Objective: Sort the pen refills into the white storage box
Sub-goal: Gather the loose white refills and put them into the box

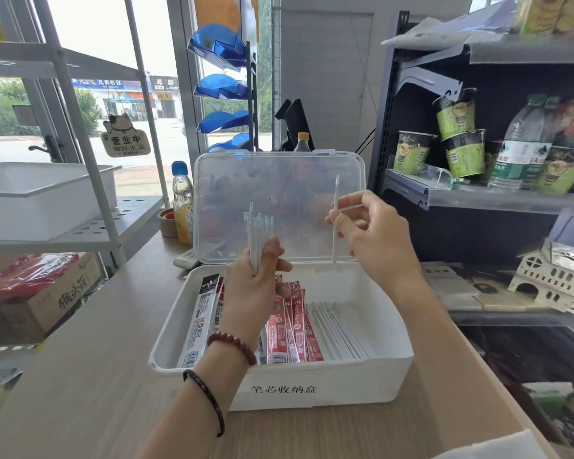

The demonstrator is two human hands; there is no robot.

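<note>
Head view: two hands over an open white storage box, frame centre, on a pale wood desk.
Left grip: centre-left of frame, above the box; fingers curled round a bundle of refills, tips up, approx. upright.
Right grip: centre-right; thumb + fingers pinching a single refill held upright, its lower end near the box's back rim.
Lid: clear plastic, raised at the back of the box, standing approx. upright behind both hands.
Box contents, L to R: black-and-white packet leaning by the left wall; red packets in the middle, partly hidden by the left wrist; loose white refills lying side by side at right.
Box front: printed Chinese characters.
Left arm: bead bracelet at the wrist, black band lower on the forearm.
Bkgd left: blue-capped bottle just beside the lid; white tray on a metal rack, upper left.
Bkgd right: shelf w/ green noodle cups + a water bottle.
</note>
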